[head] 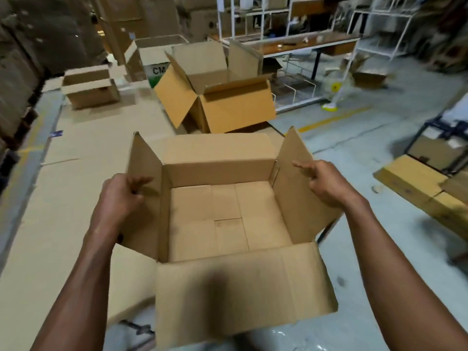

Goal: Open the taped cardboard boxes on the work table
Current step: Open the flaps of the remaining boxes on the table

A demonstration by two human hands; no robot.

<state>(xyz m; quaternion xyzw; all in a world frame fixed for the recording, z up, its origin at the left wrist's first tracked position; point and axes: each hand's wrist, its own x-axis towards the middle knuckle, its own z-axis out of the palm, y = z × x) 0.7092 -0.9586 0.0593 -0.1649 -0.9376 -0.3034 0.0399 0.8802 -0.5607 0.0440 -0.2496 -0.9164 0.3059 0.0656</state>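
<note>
Directly below the head camera, a brown corrugated cardboard box (222,219) with all four flaps spread, standing at the near edge of the cardboard-covered counter (83,153). Left hand (121,196) at the box's left flap (145,198), fingers curled around its outer edge in a closed grip. Right hand (326,183) against the right flap (301,188), index finger stretched out along it, the other fingers folded; whether that grip pinches the flap, hard to tell. Farther back on the counter, a second open brown cardboard box (228,102), tilted, and a smaller low brown carton (90,88) to the left. Beyond, white metal shelving (286,24) on a grey floor (367,148).
</note>
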